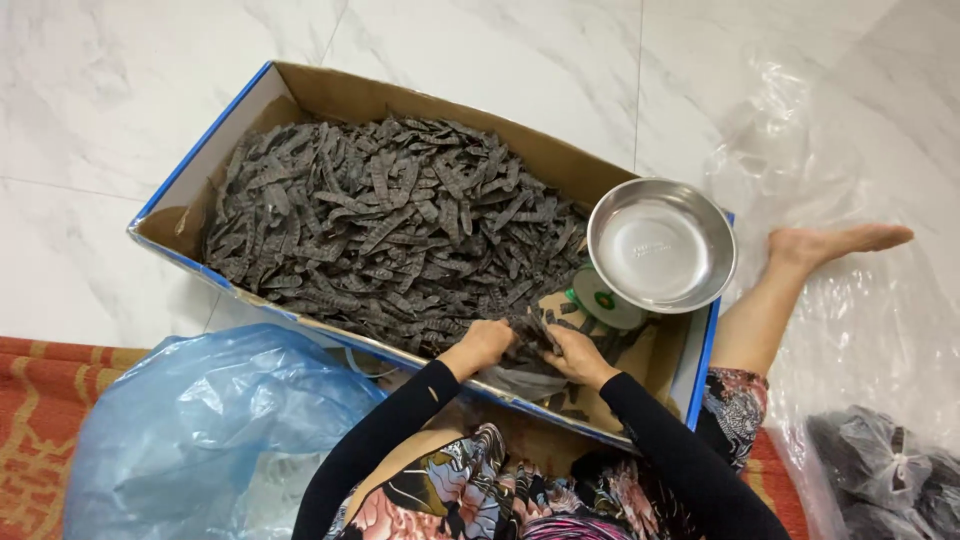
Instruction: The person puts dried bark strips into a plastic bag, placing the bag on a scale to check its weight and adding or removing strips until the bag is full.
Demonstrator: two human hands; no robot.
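Observation:
A large cardboard box [300, 85] with blue outer edges lies on the floor, filled with a heap of dark, flat dried pods [380, 220]. My left hand [486, 343] and my right hand [572, 354] are close together at the box's near edge. Both close on a bundle of the dark pods [535, 335] over a clear plastic bag [525, 382]. A steel bowl [661, 246] sits atop a small green and white scale [602, 299] in the box's right end.
A crumpled blue plastic bag [215, 425] lies at the lower left on a red patterned mat [40, 400]. Clear plastic sheeting [860, 310] covers the marble floor at right, with bagged dark pods [885, 470] on it. My bare foot [835, 243] stretches out right.

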